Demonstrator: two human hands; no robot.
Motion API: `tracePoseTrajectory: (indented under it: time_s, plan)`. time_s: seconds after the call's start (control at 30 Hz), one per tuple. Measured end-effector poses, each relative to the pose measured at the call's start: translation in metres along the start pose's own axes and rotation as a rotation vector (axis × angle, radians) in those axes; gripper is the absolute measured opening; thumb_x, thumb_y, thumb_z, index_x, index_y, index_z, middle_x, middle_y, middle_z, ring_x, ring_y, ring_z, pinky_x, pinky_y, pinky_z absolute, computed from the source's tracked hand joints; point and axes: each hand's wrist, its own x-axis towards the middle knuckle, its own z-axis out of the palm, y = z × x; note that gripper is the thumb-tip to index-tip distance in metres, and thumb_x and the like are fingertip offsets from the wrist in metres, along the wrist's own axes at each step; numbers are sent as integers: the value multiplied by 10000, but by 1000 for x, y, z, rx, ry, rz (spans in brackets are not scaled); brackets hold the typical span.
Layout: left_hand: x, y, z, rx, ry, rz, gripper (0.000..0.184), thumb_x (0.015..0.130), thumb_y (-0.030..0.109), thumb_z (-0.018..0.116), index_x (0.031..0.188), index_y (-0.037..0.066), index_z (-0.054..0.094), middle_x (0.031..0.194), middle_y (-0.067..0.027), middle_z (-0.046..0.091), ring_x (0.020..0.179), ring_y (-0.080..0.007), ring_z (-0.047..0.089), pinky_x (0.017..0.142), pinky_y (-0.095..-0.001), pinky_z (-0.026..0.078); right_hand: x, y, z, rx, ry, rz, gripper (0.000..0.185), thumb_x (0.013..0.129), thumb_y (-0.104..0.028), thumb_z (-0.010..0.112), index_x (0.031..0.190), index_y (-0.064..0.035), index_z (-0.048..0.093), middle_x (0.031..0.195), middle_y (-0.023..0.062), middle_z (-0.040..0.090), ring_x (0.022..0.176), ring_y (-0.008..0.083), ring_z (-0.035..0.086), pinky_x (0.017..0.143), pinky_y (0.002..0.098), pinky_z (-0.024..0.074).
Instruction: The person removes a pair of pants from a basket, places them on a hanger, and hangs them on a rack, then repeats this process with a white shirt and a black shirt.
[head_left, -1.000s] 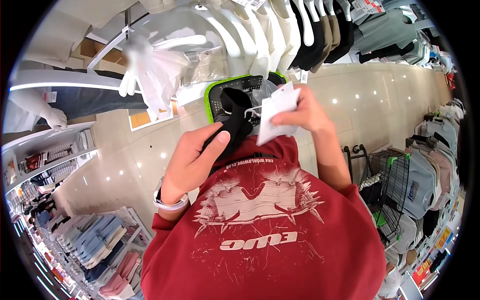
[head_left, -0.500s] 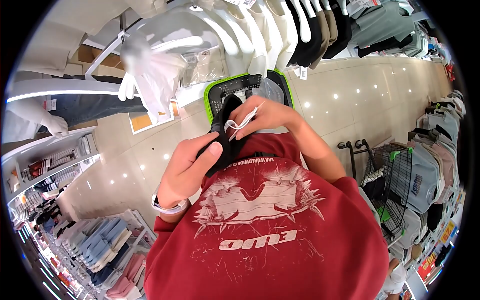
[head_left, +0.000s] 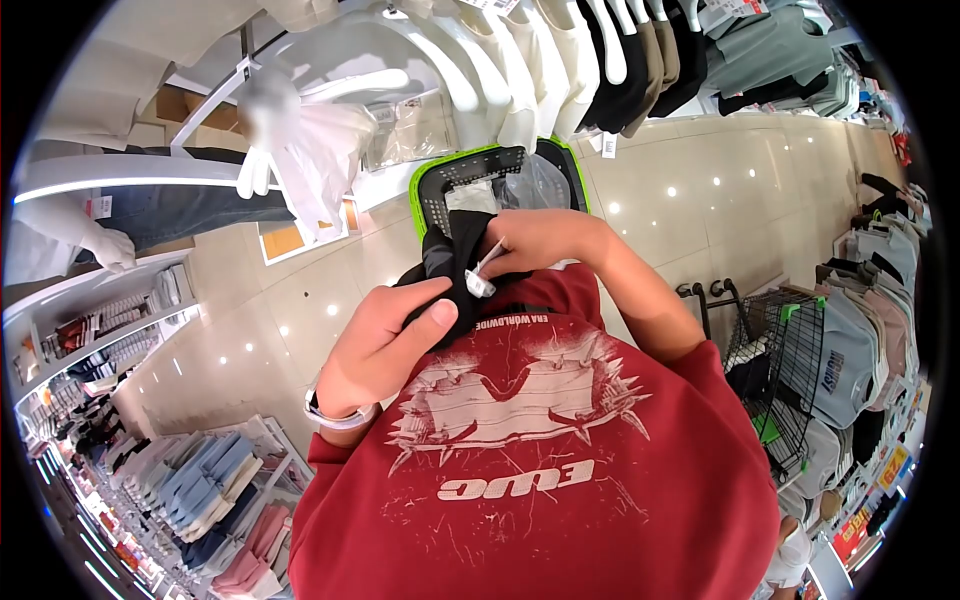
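Note:
In the middle of the head view, my left hand grips a bunched black cloth item between thumb and fingers. My right hand is at the item's other side, its fingertips partly hidden in the dark folds. Between the two hands a small white tag or label pokes out beside the cloth. What exactly the right fingers hold cannot be made out. Beyond the hands stands a black basket with a green rim, with clear plastic and something pale inside.
White hangers with clothes hang at the top. A mannequin stands at the left, near shelves of folded clothes. On the right are a black wire cart and racked garments. Part of another person shows far right.
My right hand has come down from holding up the white tag to the black item, and most of the tag is now out of sight. The cloth has been turned and bunched. A person appears far right.

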Motion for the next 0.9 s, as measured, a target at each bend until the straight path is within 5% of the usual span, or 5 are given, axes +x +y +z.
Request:
tracePoseTrajectory:
  time_s: [0.1, 0.23, 0.47, 0.73, 0.9]
  plan:
    - [0, -3, -2, -43, 2, -123, 225, 944, 174, 495, 957, -46, 538, 643, -104, 446, 596, -155, 370, 570, -282, 370, -14, -19, 5, -120, 247, 24, 292, 800, -216, 627, 1043, -53, 625, 881, 180, 647, 832, 363, 610, 722, 419, 483]
    - [1, -3, -2, 41, -29, -76, 221, 934, 165, 509, 968, -51, 542, 643, -135, 457, 576, -193, 380, 561, -300, 375, -22, -17, -3, -288, 87, 237, 401, 736, -214, 660, 1086, -28, 605, 854, 188, 646, 806, 328, 621, 717, 389, 485]
    - [4, -3, -3, 36, -83, -92, 201, 931, 168, 507, 929, -30, 544, 623, -163, 464, 545, -243, 389, 542, -318, 373, -27, 20, -25, -17, -81, 77, 248, 824, -261, 588, 895, -47, 693, 778, 154, 660, 747, 290, 626, 702, 359, 468]
    - [16, -5, 9, 109, -147, -45, 220, 935, 188, 500, 843, -11, 515, 566, -162, 412, 502, -311, 348, 484, -351, 342, -12, -4, 37, -259, 439, 248, 272, 818, -286, 613, 1006, -95, 660, 939, 143, 668, 847, 333, 644, 734, 409, 516]
    - [16, -8, 9, 157, -102, -40, 228, 935, 193, 498, 832, -9, 507, 574, -184, 423, 514, -346, 386, 488, -360, 345, -17, 10, 2, -222, -93, 175, 381, 906, -307, 434, 1161, -69, 588, 1154, 180, 594, 1062, 337, 558, 900, 394, 441]
